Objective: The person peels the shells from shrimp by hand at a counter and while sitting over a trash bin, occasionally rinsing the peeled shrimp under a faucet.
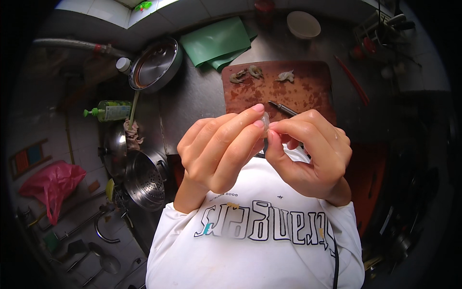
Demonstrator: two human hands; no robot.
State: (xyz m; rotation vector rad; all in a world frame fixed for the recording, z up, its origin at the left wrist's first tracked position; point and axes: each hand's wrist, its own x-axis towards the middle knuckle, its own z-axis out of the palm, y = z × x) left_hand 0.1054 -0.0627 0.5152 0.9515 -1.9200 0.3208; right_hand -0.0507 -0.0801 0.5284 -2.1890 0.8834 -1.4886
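Note:
A translucent shrimp [266,118] is pinched between the fingertips of both hands, above the near edge of a wooden cutting board [249,103]. My left hand [222,148] grips its body from the left. From the right, the thumb and forefinger of my right hand [312,151] close on its lower end. Much of the shrimp is hidden behind the fingers. A slim tool with a dark handle [287,109] lies on the board, partly covered by my right hand. Near the board's far edge lie two greyish shrimp with legs [238,76] and a paler shrimp [286,76].
Green folded sheets [220,41] lie behind the board, with a white bowl [304,24] at the back. Red chopsticks [352,80] rest to the right. A lidless pan [157,65], a green pump bottle [110,110] and a perforated steel steamer pot [146,178] stand left.

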